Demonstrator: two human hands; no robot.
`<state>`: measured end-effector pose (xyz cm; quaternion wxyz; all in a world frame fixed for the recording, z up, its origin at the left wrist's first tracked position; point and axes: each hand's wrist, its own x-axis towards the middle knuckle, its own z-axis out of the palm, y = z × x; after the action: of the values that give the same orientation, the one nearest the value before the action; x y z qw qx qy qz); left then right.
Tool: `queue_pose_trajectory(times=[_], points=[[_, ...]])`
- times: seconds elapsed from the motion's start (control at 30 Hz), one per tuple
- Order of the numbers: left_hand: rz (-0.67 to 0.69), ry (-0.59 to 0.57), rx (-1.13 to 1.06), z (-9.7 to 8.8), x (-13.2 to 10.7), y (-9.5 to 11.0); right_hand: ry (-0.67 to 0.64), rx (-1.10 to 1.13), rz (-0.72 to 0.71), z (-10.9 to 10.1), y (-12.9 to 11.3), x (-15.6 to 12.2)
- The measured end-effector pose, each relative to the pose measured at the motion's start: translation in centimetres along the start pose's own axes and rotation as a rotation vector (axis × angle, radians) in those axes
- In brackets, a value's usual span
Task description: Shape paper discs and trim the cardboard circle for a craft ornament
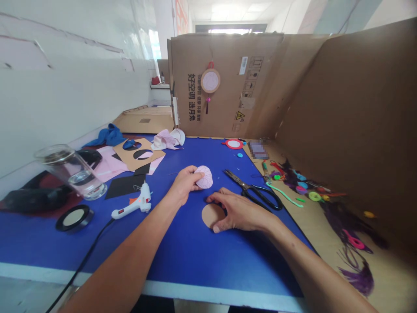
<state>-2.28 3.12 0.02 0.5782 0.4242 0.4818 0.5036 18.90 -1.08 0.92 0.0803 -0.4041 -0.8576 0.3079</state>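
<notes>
Pink cloth round: one, pinched in left hand fingers, its left side hidden.
Card circle: one, on tabletop, right edge hidden under right hand fingers, spread flat.
Scissors: one pair, just beyond right fingers.

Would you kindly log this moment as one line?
left hand: holds pink fabric disc | right hand: on cardboard circle | scissors: beside, untouched

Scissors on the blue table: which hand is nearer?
Right. The right hand lies just left of the scissors, near the handles, and touches a cardboard circle. The left hand is farther left, holding a pink disc.
</notes>
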Motion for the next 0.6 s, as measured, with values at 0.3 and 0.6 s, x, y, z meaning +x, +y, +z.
queue_pose_trajectory(times=[0.3,0.6], points=[[0.351,0.205,0.95,0.0,-0.4,-0.2,0.141,0.15,0.003,0.5,1.6,0.9],[0.173,-0.437,1.404,1.8,-5.3,1.8,0.249,0.829,0.27,-1.0,1.5,1.0]])
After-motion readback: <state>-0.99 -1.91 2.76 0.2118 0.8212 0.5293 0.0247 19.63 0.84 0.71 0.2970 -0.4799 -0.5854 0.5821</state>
